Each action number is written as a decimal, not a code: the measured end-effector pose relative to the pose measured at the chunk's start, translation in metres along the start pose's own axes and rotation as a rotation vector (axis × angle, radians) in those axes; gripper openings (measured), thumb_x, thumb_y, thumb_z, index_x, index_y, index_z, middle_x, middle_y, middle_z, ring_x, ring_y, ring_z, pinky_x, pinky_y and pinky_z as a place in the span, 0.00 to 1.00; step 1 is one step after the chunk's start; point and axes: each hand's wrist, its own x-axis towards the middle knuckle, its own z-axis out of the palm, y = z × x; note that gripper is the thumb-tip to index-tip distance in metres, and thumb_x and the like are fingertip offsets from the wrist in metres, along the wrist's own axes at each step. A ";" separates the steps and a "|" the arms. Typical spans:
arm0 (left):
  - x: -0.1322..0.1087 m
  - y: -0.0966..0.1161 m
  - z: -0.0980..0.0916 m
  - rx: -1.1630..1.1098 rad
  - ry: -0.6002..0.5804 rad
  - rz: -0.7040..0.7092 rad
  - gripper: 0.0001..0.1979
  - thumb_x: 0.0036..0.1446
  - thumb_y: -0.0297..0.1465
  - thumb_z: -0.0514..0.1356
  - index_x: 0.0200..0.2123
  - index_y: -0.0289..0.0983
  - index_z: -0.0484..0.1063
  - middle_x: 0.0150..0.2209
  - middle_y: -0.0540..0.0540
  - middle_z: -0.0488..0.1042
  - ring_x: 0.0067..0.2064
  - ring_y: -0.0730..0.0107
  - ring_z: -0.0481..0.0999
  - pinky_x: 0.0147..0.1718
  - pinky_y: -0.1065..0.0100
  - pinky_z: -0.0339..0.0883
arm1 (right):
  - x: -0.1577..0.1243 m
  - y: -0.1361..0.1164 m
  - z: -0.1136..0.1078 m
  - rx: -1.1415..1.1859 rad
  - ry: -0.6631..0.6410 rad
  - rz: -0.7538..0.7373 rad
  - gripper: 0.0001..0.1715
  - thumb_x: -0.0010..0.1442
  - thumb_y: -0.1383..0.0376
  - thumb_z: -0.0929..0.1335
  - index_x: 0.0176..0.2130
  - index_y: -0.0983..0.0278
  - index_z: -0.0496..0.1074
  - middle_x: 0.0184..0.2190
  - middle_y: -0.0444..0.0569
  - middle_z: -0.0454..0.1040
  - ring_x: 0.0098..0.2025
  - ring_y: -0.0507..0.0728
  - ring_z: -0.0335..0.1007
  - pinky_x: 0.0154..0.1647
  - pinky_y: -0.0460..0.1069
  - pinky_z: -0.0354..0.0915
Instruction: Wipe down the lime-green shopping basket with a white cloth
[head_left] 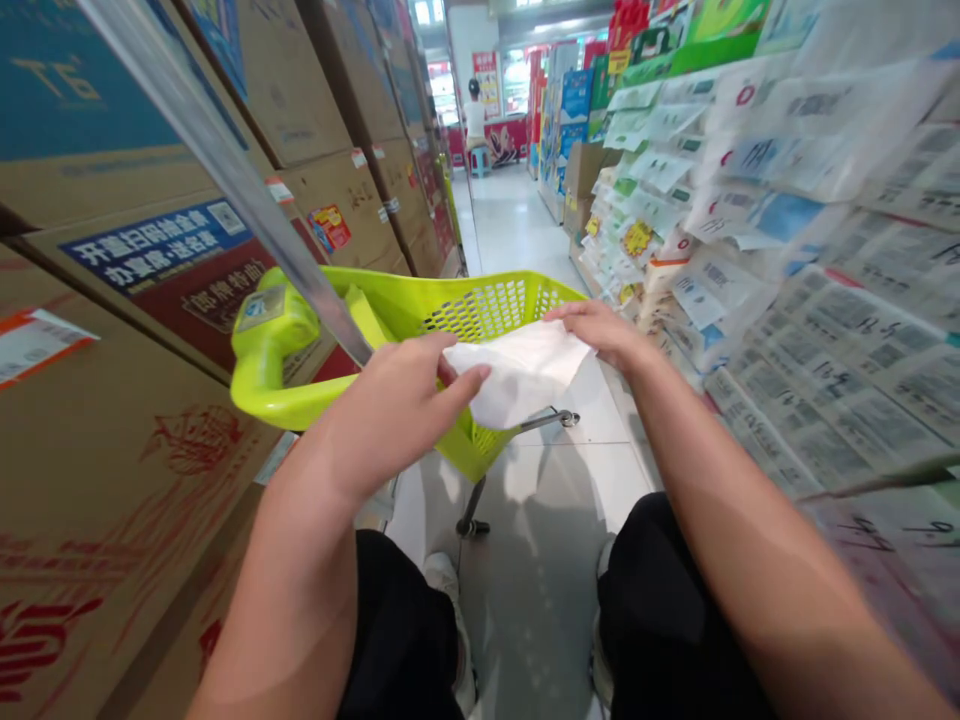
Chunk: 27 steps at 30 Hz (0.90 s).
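Note:
A thin white sheet [517,375], looking like a tissue or wipe, is spread between my two hands. My left hand [397,400] pinches its left edge, the thumb lying on top and the other fingers partly hidden. At the upper right corner, the fingers of my right hand [600,332] are closed on the sheet. Directly behind and beneath it is a lime-green shopping cart basket [360,278] with a perforated wall; the sheet hides part of the basket. The cart's thick green handle [271,345] sticks out to the left of my left hand.
Stacked cardboard boxes [187,440] line the left side, with a slanting metal pole [225,170] before them. Packs of paper goods [832,330] are piled on the right. A person [474,115] sits on a blue stool [480,160] far down the tiled aisle [510,220].

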 end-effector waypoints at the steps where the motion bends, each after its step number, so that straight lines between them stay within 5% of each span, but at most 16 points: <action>1: -0.007 0.002 -0.002 0.089 -0.071 0.026 0.13 0.59 0.45 0.69 0.36 0.42 0.83 0.25 0.49 0.77 0.26 0.61 0.75 0.31 0.59 0.69 | 0.000 0.005 -0.002 -0.125 0.014 -0.022 0.21 0.60 0.64 0.68 0.49 0.70 0.82 0.44 0.58 0.85 0.41 0.61 0.79 0.48 0.56 0.74; 3: -0.018 0.007 -0.005 0.227 -0.006 0.052 0.12 0.62 0.44 0.65 0.40 0.43 0.82 0.25 0.51 0.76 0.26 0.62 0.75 0.33 0.58 0.68 | 0.001 0.008 -0.002 -0.374 0.138 -0.154 0.20 0.60 0.64 0.68 0.48 0.68 0.83 0.48 0.59 0.84 0.50 0.66 0.78 0.59 0.61 0.71; 6: -0.025 0.008 -0.005 0.323 0.542 0.055 0.09 0.66 0.39 0.59 0.42 0.43 0.77 0.33 0.48 0.77 0.37 0.58 0.79 0.40 0.53 0.71 | -0.003 0.000 0.018 -0.520 0.319 -0.494 0.20 0.64 0.60 0.68 0.51 0.64 0.82 0.58 0.60 0.79 0.63 0.70 0.71 0.70 0.66 0.61; 8: -0.024 0.001 -0.001 0.337 0.826 0.015 0.11 0.67 0.40 0.58 0.50 0.47 0.73 0.48 0.47 0.79 0.56 0.49 0.77 0.50 0.44 0.70 | -0.010 -0.008 0.044 -0.466 0.251 -0.727 0.22 0.71 0.57 0.64 0.54 0.63 0.79 0.60 0.59 0.78 0.66 0.67 0.69 0.72 0.63 0.59; 9: -0.023 -0.005 0.001 0.336 0.876 -0.008 0.17 0.67 0.42 0.58 0.57 0.49 0.70 0.57 0.48 0.76 0.64 0.46 0.71 0.54 0.40 0.69 | -0.015 -0.013 0.059 -0.437 0.156 -0.821 0.23 0.74 0.55 0.62 0.56 0.63 0.78 0.61 0.58 0.78 0.66 0.65 0.69 0.72 0.61 0.59; 11: -0.019 -0.021 0.004 0.312 0.860 -0.017 0.30 0.66 0.43 0.60 0.69 0.52 0.59 0.69 0.48 0.66 0.72 0.42 0.62 0.57 0.38 0.68 | -0.024 -0.021 0.086 -0.454 -0.025 -0.912 0.26 0.77 0.51 0.60 0.59 0.63 0.75 0.61 0.57 0.78 0.65 0.63 0.70 0.69 0.59 0.61; 13: -0.017 -0.039 0.003 0.307 0.833 0.061 0.37 0.64 0.43 0.62 0.73 0.47 0.54 0.73 0.43 0.61 0.72 0.43 0.64 0.54 0.42 0.73 | -0.031 -0.028 0.106 -0.546 -0.114 -0.878 0.29 0.77 0.47 0.60 0.58 0.64 0.74 0.57 0.58 0.80 0.60 0.65 0.73 0.64 0.59 0.64; 17: -0.017 -0.066 -0.006 0.519 0.430 0.062 0.28 0.70 0.39 0.61 0.70 0.51 0.61 0.71 0.46 0.66 0.74 0.41 0.64 0.54 0.43 0.74 | -0.031 -0.039 0.119 -0.699 -0.142 -0.752 0.31 0.78 0.43 0.58 0.53 0.65 0.74 0.51 0.58 0.81 0.53 0.65 0.76 0.56 0.56 0.65; 21: -0.014 -0.080 -0.007 0.552 0.649 -0.031 0.31 0.70 0.33 0.57 0.73 0.45 0.55 0.72 0.38 0.64 0.72 0.37 0.66 0.54 0.40 0.74 | -0.025 -0.041 0.121 -0.686 -0.158 -0.777 0.30 0.79 0.45 0.58 0.55 0.64 0.74 0.54 0.57 0.81 0.56 0.64 0.76 0.56 0.54 0.64; 25: -0.009 -0.096 -0.009 0.645 0.447 -0.025 0.20 0.71 0.31 0.54 0.62 0.50 0.72 0.67 0.49 0.71 0.74 0.41 0.62 0.53 0.40 0.68 | -0.022 -0.029 0.113 -0.766 -0.130 -0.720 0.31 0.79 0.46 0.56 0.57 0.63 0.75 0.54 0.56 0.82 0.56 0.64 0.77 0.55 0.54 0.64; 27: -0.006 -0.103 -0.016 0.651 0.449 -0.040 0.20 0.70 0.28 0.52 0.58 0.49 0.76 0.65 0.49 0.73 0.74 0.44 0.61 0.52 0.40 0.66 | -0.020 -0.020 0.100 -0.885 -0.093 -0.606 0.32 0.78 0.44 0.57 0.55 0.63 0.77 0.51 0.57 0.83 0.53 0.66 0.79 0.51 0.55 0.65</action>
